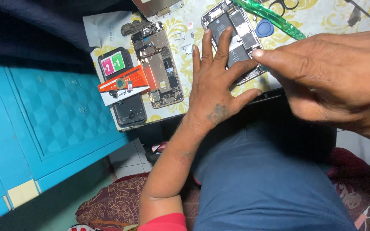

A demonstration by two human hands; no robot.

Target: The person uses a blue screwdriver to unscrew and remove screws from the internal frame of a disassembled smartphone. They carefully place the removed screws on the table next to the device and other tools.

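Upper centre of the frame, I see my left hand [214, 87] lying flat with its fingers spread, pressing on an opened smartphone with a black battery and bare silver frame [236, 40]. My right hand [335, 79] comes in from the right edge, its fingertips drawn together at the phone's lower right side; whether they pinch anything I cannot tell, as the hand is blurred. Both phone and hands rest on a small worktop covered in cream cloth with yellow floral swirls [322, 17]. Left of centre lies a second stripped phone chassis with a copper-toned shield [158, 64], and beside it a black phone panel bearing pink and green stickers [118, 81], crossed by an orange and white strip package [123, 85]. A round blue plastic pick [264, 30] and a green translucent tool [273, 18] sit near the top edge. A turquoise cabinet with a diamond-pattern door [52, 111] fills the left, above pale floor tiles [127, 160] and a maroon patterned cushion [114, 203].
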